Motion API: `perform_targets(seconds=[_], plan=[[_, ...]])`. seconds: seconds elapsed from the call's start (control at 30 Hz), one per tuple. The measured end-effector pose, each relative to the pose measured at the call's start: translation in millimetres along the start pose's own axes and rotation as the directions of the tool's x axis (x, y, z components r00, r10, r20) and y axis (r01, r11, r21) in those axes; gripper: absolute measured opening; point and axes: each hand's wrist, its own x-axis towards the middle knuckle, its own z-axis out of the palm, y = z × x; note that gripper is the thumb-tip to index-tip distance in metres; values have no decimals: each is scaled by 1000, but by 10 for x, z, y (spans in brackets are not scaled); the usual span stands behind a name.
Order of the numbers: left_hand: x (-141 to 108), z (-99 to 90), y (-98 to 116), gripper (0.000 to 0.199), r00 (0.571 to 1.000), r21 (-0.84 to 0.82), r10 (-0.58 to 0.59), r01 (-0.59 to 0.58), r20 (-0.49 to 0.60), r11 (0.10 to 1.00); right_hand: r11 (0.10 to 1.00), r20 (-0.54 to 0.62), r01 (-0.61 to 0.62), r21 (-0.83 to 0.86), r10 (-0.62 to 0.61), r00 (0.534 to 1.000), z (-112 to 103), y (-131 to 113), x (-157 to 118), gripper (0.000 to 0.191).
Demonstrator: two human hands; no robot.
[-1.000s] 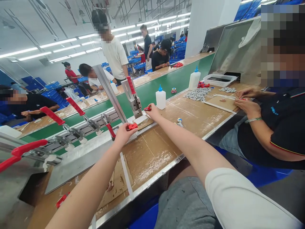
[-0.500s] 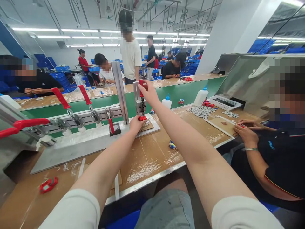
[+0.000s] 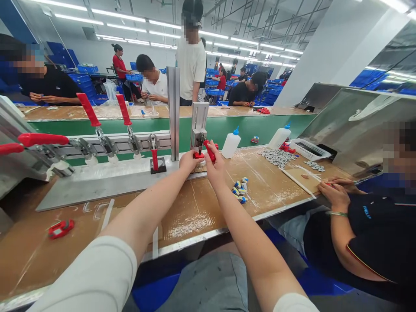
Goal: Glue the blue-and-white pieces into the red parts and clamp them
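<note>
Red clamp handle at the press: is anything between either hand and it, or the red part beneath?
Nothing visible. The right hand already grips the red clamp handle, pulled down, and the left hand touches the small red part under the clamp. The glue bottle stands apart to the right.

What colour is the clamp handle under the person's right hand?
Red: the clamp handle under the right hand shows clearly in the head view.

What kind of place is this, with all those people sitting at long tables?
Most likely a factory assembly line. A green conveyor belt runs between the benches, a row of red-handled clamps stands on a metal jig, and glue bottles sit by piles of small parts.
</note>
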Motion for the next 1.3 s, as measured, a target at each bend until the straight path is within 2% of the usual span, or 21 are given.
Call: perform_targets(seconds=[0.2, 0.37, 0.47, 0.6, 0.7, 0.77, 0.8, 0.87, 0.9, 0.97, 1.03, 1.07, 1.1, 1.13, 1.17, 1.2, 1.23, 1.27, 1.3], plan=[[-25, -3, 16, 41, 1000, -9, 9, -9, 8, 1000, 1000, 9, 17, -16, -17, 1000, -24, -42, 57, 64], [-21, 2, 2, 45, 1000, -23, 1, 0, 24, 1000, 995, 41, 23, -97, -19, 999, -74, -86, 82, 65], [-21, 0, -2, 45, 1000, -20, -8, 9, 28, 1000, 980, 71, 24, -197, -10, 997, -57, 40, -72, 65], [-24, -36, 78, 44, 996, 60, -24, 19, 86, 998, 906, 71, -56, -420, 94, 993, -6, 260, -278, 68], [-55, -187, 160, 53, 985, 186, 28, -60, 172, 981, 834, 59, -53, -549, 102, 993, 20, 364, -308, 66], [-128, -440, 142, 59, 952, 255, 152, -221, 264, 941, 790, 59, -58, -610, 118, 991, 29, 412, -292, 63], [-196, -637, 99, 60, 924, 266, 224, -311, 311, 913, 769, 62, -68, -636, 139, 988, 32, 430, -285, 60], [-432, -1190, -35, 58, 872, 262, 323, -430, 367, 864, 731, 64, -91, -677, 182, 981, 40, 438, -282, 58], [-610, -1538, -108, 57, 867, 278, 334, -447, 370, 850, 721, 54, -101, -686, 189, 980, 49, 415, -289, 58], [-1081, -2301, -217, 53, 898, 376, 289, -407, 331, 832, 735, -4, -101, -670, 133, 991, 87, 291, -315, 61], [-1645, -3000, -275, 53, 963, 522, 181, -261, 200, 812, 807, -42, -23, -590, -2, 999, 179, 49, -361, 59], [-1924, -3272, -305, 53, 986, 586, 121, -166, 116, 793, 851, -10, 55, -522, -70, 997, 252, -108, -391, 54], [-2180, -3475, -356, 51, 998, 642, 59, -68, 36, 764, 887, 82, 143, -439, -119, 989, 343, -278, -427, 48], [-2404, -3609, -440, 47, 1000, 683, -13, 26, -25, 730, 912, 237, 220, -347, -142, 961, 450, -452, -469, 44], [-2589, -3678, -564, 44, 993, 708, -92, 116, -73, 697, 928, 431, 269, -259, -139, 892, 567, -621, -516, 43], [-2735, -3693, -728, 42, 979, 718, -171, 195, -107, 668, 938, 620, 289, -192, -112, 776, 688, -774, -566, 46], [-2849, -3666, -924, 40, 961, 713, -244, 260, -127, 651, 944, 768, 291, -156, -69, 637, 806, -904, -620, 50], [-2938, -3609, -1137, 40, 945, 696, -297, 305, -136, 650, 948, 863, 284, -146, -18, 505, 914, -1008, -675, 54], [-3010, -3535, -1350, 40, 936, 672, -324, 327, -135, 664, 949, 915, 276, -150, 28, 403, 1007, -1084, -729, 56]])
